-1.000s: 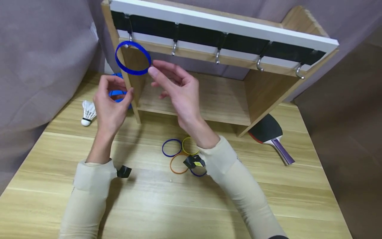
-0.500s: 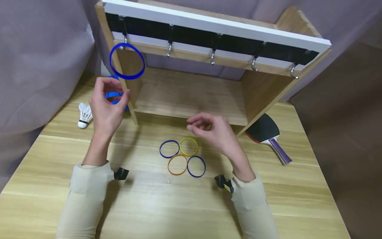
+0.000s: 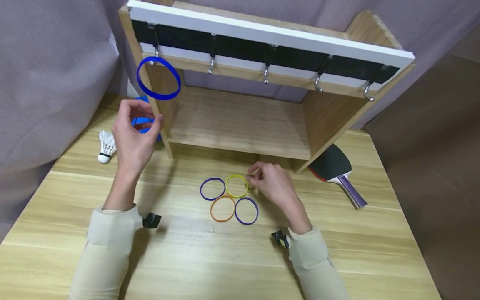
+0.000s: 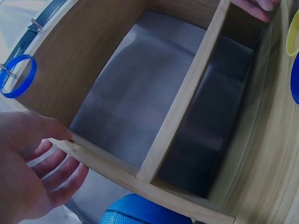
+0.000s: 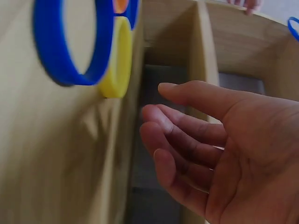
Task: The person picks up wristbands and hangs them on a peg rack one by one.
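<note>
My left hand [image 3: 132,133] grips the left side panel [image 4: 117,172] of a wooden shelf, thumb on the inner side and fingers on the outer. Above it, a blue wristband [image 3: 165,97] hangs from the leftmost metal hook. My right hand [image 3: 273,183] is low over the table with loosely curled fingers and nothing in them. Its fingertips are right beside a yellow wristband [image 5: 120,70] lying flat. Touching or close to that one lie an orange wristband [image 3: 223,220] and two dark blue ones, a left wristband [image 3: 201,189] and a right wristband [image 3: 246,223].
Several bare metal hooks [image 3: 265,77] run along the shelf's white and black front rail [image 3: 240,46]. A shuttlecock [image 3: 107,146] and a blue ball [image 4: 140,210] are by the shelf's left side. At its right lies a table tennis bat [image 3: 339,171].
My right hand has let go of the blue wristband, now on the leftmost hook, and moved down and right to the yellow one. My left hand keeps its hold on the panel.
</note>
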Available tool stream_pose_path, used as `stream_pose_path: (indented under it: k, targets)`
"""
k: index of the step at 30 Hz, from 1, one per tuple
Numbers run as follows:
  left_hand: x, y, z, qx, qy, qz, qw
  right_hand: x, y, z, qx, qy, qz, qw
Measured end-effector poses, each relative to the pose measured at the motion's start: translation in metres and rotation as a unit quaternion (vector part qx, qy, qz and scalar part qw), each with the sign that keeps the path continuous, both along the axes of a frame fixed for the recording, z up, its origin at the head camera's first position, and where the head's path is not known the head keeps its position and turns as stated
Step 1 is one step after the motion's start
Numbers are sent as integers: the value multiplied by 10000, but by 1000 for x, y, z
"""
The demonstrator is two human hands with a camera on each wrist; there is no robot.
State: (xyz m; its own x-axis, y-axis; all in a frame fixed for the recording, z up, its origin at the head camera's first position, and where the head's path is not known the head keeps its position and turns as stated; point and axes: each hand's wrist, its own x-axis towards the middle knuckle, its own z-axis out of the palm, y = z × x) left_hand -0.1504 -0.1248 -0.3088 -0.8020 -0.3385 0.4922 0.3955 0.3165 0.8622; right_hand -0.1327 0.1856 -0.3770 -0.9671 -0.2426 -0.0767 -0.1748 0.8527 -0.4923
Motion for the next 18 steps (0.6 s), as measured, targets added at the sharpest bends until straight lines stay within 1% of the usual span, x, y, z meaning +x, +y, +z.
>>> stream_pose_path:
  k: [4, 8, 10, 13, 18]
  targets:
    - [1, 0, -1, 31, 5, -13, 10000, -2, -4, -13, 226, -148, -61, 9996]
    - [1, 0, -1, 11, 27, 11, 10000, -4, -7, -23, 556, 21, -98, 9984]
    - [0, 0, 0, -8, 49, 25, 10000, -5, -9, -25, 719, 110, -131, 9973]
    - [0, 1, 0, -20, 82, 37, 10000, -6, -10, -26, 816, 97, -176, 9965]
    - [-1, 1, -1, 12, 75, 63, 10000, -7, -7, -25, 803, 47, -262, 9964]
